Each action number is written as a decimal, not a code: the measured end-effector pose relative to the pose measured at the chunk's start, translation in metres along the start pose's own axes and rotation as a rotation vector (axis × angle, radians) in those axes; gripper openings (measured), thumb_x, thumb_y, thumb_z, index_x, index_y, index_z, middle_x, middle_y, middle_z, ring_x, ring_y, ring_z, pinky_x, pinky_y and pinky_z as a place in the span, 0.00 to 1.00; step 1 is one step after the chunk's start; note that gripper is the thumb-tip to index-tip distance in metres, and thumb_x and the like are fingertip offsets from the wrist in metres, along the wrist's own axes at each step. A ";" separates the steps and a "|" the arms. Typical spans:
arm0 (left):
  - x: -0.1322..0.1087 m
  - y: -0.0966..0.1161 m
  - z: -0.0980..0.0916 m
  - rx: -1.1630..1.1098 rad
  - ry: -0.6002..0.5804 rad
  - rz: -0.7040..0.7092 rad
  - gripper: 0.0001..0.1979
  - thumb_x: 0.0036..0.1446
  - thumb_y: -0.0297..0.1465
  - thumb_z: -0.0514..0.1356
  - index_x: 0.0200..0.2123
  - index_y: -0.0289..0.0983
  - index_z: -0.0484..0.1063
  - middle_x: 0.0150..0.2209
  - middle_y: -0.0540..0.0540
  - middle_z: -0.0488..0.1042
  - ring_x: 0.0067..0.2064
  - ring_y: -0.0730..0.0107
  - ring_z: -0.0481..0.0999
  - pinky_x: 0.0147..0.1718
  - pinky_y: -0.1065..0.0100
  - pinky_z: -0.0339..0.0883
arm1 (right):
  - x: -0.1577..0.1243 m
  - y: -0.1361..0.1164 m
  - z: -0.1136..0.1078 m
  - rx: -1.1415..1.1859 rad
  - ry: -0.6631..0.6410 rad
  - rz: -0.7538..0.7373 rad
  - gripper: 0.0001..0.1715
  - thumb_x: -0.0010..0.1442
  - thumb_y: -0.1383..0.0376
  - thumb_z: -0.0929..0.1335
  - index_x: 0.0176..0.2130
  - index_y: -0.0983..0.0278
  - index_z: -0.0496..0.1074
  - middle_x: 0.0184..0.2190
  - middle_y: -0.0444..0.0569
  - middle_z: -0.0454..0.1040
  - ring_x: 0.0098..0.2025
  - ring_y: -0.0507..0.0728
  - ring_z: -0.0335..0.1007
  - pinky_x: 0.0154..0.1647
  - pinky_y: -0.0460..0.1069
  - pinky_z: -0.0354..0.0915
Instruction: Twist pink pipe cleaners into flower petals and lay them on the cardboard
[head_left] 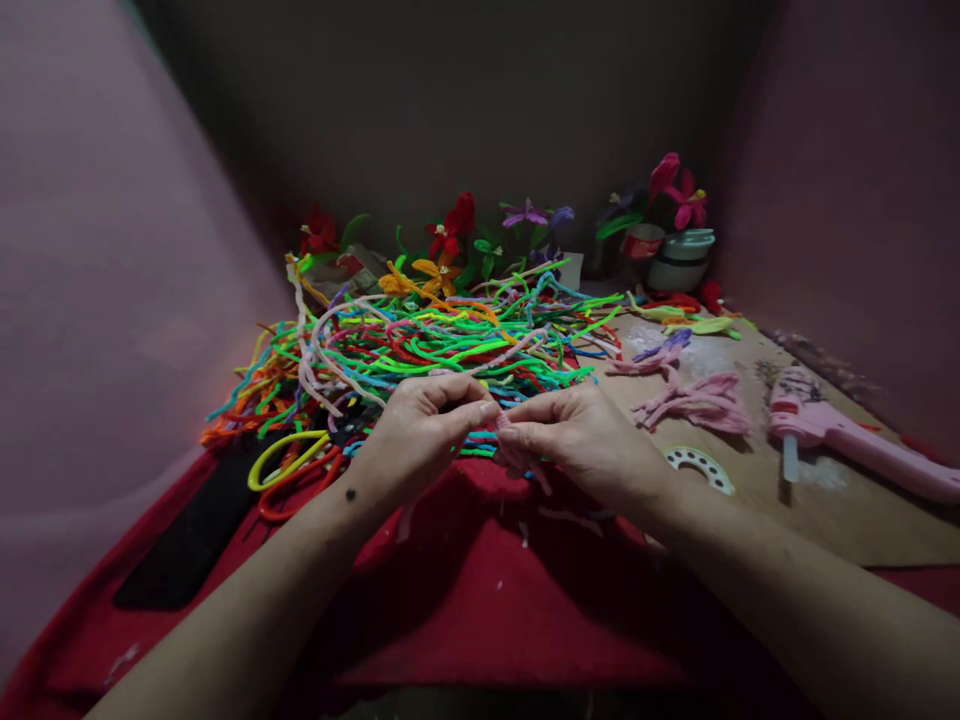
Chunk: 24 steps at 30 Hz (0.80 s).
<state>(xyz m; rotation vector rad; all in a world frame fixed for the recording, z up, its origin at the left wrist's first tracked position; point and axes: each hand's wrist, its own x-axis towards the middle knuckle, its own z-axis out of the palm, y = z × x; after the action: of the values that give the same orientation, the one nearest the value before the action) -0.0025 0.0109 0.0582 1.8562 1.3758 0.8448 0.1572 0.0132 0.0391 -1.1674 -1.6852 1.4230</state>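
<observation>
Between my two hands, above the front of the red cloth (pixel 480 600), is a pink pipe cleaner piece (pixel 517 455) with its ends hanging down. My left hand (pixel 427 425) pinches it from the left between thumb and forefinger. From the right, my right hand (pixel 574 430) grips it the same way, the fingertips of both hands almost touching. Just behind my hands spreads a large heap of colourful pipe cleaners (pixel 442 340). The fingers partly hide the pink piece, so its full shape cannot be made out.
On a brown board (pixel 847 530) at the right lie a pink glue gun (pixel 862 440), pink pipe cleaner petals (pixel 705 402) and a white holed ring (pixel 699 468). Yellow-and-red-handled scissors (pixel 289 462) and a black phone (pixel 191 530) lie left. Pipe cleaner flowers (pixel 450 235) stand behind.
</observation>
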 end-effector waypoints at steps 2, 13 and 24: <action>0.000 0.000 0.002 -0.040 -0.021 -0.004 0.09 0.51 0.30 0.57 0.23 0.32 0.71 0.22 0.52 0.67 0.27 0.76 0.65 0.28 0.74 0.58 | 0.000 0.001 0.001 0.003 0.024 0.030 0.11 0.50 0.69 0.65 0.18 0.68 0.69 0.13 0.41 0.64 0.16 0.45 0.54 0.18 0.43 0.50; -0.002 -0.009 0.011 0.036 0.034 0.138 0.08 0.54 0.30 0.54 0.26 0.33 0.69 0.25 0.51 0.68 0.28 0.75 0.65 0.28 0.73 0.60 | 0.004 0.015 -0.002 0.262 -0.113 0.034 0.10 0.50 0.67 0.67 0.21 0.69 0.72 0.14 0.42 0.66 0.16 0.46 0.56 0.19 0.43 0.52; 0.002 -0.016 0.017 -0.410 -0.035 -0.229 0.08 0.50 0.31 0.57 0.22 0.34 0.66 0.16 0.55 0.62 0.16 0.83 0.53 0.15 0.76 0.45 | 0.004 0.015 0.008 0.321 -0.170 0.182 0.12 0.54 0.71 0.64 0.20 0.69 0.70 0.14 0.43 0.69 0.14 0.45 0.59 0.15 0.41 0.52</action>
<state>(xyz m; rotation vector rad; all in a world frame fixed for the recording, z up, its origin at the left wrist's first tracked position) 0.0030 0.0143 0.0355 1.3675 1.2532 0.8927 0.1522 0.0140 0.0228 -1.0628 -1.4153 1.8724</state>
